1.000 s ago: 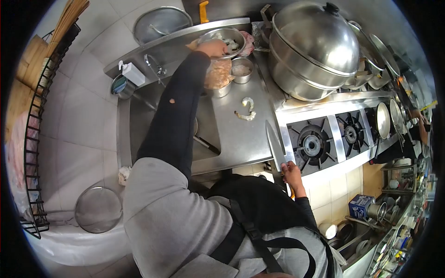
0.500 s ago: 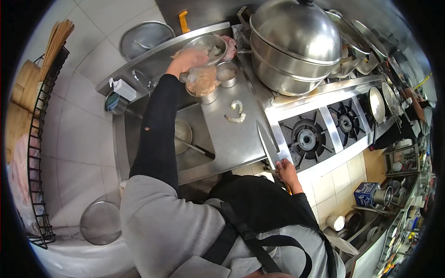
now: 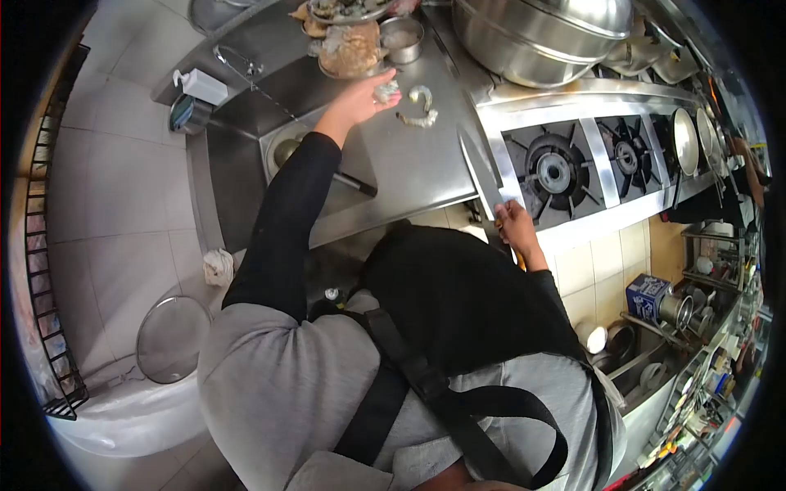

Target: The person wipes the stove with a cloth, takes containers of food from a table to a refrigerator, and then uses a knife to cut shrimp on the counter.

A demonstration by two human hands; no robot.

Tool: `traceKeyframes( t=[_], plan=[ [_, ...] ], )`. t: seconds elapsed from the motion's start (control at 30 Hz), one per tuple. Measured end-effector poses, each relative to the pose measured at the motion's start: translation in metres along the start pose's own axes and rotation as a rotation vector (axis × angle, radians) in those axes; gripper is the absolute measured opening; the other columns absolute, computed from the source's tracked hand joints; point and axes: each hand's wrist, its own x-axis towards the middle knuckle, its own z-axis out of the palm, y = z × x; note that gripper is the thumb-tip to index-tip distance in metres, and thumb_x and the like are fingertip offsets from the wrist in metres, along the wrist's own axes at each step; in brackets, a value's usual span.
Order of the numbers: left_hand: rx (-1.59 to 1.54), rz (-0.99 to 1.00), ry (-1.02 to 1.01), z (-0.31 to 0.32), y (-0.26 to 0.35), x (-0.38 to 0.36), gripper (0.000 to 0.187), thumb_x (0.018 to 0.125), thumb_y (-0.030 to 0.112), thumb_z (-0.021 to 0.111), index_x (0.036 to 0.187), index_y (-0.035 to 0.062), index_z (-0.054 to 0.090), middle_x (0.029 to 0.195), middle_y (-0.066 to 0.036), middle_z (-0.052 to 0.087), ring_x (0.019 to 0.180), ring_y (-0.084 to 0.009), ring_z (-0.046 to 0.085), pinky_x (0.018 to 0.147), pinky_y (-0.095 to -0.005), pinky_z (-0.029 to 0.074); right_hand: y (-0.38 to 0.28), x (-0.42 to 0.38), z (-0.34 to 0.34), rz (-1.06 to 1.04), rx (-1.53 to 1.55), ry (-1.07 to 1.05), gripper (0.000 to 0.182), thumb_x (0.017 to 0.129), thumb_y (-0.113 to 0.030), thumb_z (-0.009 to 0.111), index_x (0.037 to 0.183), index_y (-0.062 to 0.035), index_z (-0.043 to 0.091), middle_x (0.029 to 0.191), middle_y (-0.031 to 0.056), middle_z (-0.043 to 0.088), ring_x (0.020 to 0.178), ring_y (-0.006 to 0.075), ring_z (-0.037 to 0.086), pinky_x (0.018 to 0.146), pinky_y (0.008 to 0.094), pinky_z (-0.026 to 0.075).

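Fingers closed, my left hand holds a peeled shrimp just above the steel counter. To its right, peeled shrimp lie curled on the metal, apart from the hand. My right hand grips the handle of a large kitchen knife at the counter's right front corner, its blade pointing away from me. Behind my left hand stand a metal bowl of shrimp, partly cut off by the view, a container with a plastic bag over it, and a small steel pot.
A sink with a ladle lies to the left, water running from its faucet. Gas burners adjoin the counter on the right. A large steamer pot stands behind them. A strainer is at lower left.
My left hand has come back from the bowl toward me and now has a shrimp in it. My right hand still holds the knife by the counter edge. The view has tilted downward.
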Motion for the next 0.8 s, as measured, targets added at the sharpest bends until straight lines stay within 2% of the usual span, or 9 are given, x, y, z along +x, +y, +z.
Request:
traceKeyframes(
  t=[0.03,0.07,0.23,0.37,0.43,0.47,0.6,0.77,0.8],
  plan=[
    [-0.05,-0.205,-0.075,0.001,-0.009,-0.002,0.066,0.089,0.033,0.077,0.137,-0.0028,0.049,0.131,-0.019,0.057,0.107,-0.0316,0.067,0.082,-0.0356,0.06,-0.011,-0.004,-0.003,0.035,0.014,-0.014,0.033,0.1,-0.031,0.059,0.095,0.0009,0.06,0.076,0.0153,0.069,0.064,0.0252,0.067,0.06,0.0379,0.05],
    [-0.024,-0.51,0.311,0.044,0.036,-0.029,0.071,0.082,0.038,0.083,0.134,-0.0015,0.056,0.121,-0.015,0.063,0.095,-0.0263,0.068,0.08,-0.037,0.057,-0.019,-0.009,-0.005,0.056,0.027,-0.026,0.032,0.1,-0.031,0.06,0.095,0.0009,0.06,0.076,0.0155,0.069,0.062,0.0256,0.067,0.058,0.0377,0.05],
    [0.611,-0.152,0.479,0.077,-0.01,-0.077,0.075,0.073,0.033,0.084,0.131,-0.0024,0.053,0.107,-0.019,0.067,0.097,-0.0299,0.067,0.081,-0.0415,0.053,-0.015,-0.01,-0.004,0.049,-0.049,0.015,0.032,0.1,-0.03,0.06,0.095,0.0015,0.059,0.076,0.0174,0.068,0.062,0.0282,0.066,0.059,0.0388,0.049],
    [0.747,-0.073,0.59,0.127,-0.018,-0.068,0.101,0.066,0.036,0.09,0.145,-0.002,0.04,0.141,-0.03,0.043,0.129,-0.0421,0.047,0.107,-0.0443,0.042,0.009,-0.006,0.004,0.018,-0.081,0.064,0.036,0.1,-0.033,0.06,0.098,0.0023,0.059,0.086,0.0249,0.068,0.083,0.0423,0.066,0.071,0.0441,0.05],
    [0.805,-0.049,0.594,0.134,-0.017,-0.04,0.105,0.065,0.035,0.091,0.148,-0.002,0.037,0.146,-0.03,0.036,0.133,-0.0434,0.043,0.112,-0.0443,0.039,0.008,-0.006,0.002,0.024,-0.057,0.046,0.035,0.1,-0.033,0.059,0.102,0.0015,0.06,0.086,0.0242,0.068,0.08,0.0369,0.068,0.07,0.042,0.051],
    [0.816,-0.039,0.59,0.134,-0.018,-0.025,0.105,0.066,0.034,0.091,0.148,-0.0022,0.036,0.145,-0.029,0.036,0.133,-0.0431,0.044,0.112,-0.0441,0.039,0.018,0.0,0.005,-0.056,0.022,0.053,0.03,0.101,-0.029,0.061,0.091,-0.0019,0.052,0.065,0.0051,0.055,0.044,0.0124,0.05,0.041,0.0301,0.039],
    [0.681,-0.043,0.662,0.127,0.009,0.003,0.068,0.077,0.021,0.083,0.134,0.002,0.051,0.135,-0.02,0.046,0.125,-0.039,0.05,0.103,-0.0445,0.045,-0.011,-0.009,-0.004,-0.005,-0.059,0.037,0.029,0.101,-0.029,0.061,0.098,-0.0003,0.055,0.066,0.007,0.06,0.047,0.0144,0.057,0.043,0.0305,0.043],
    [0.686,0.793,0.683,0.078,0.101,0.021,0.027,0.08,0.014,0.074,0.106,0.0089,0.067,0.104,-0.014,0.062,0.103,-0.0369,0.061,0.087,-0.0454,0.05,0.012,-0.004,0.005,-0.01,-0.096,0.072,0.029,0.101,-0.029,0.061,0.098,-0.0008,0.055,0.067,0.0082,0.062,0.045,0.0152,0.056,0.042,0.0316,0.043],
    [0.72,0.772,0.742,0.055,0.127,0.035,0.023,0.081,0.017,0.072,0.102,0.0082,0.069,0.1,-0.016,0.064,0.098,-0.0374,0.062,0.085,-0.0468,0.05,0.011,-0.005,0.005,-0.008,-0.092,0.079,0.029,0.101,-0.029,0.061,0.098,-0.0008,0.055,0.067,0.0082,0.062,0.045,0.0152,0.056,0.042,0.0316,0.043]
  ],
)
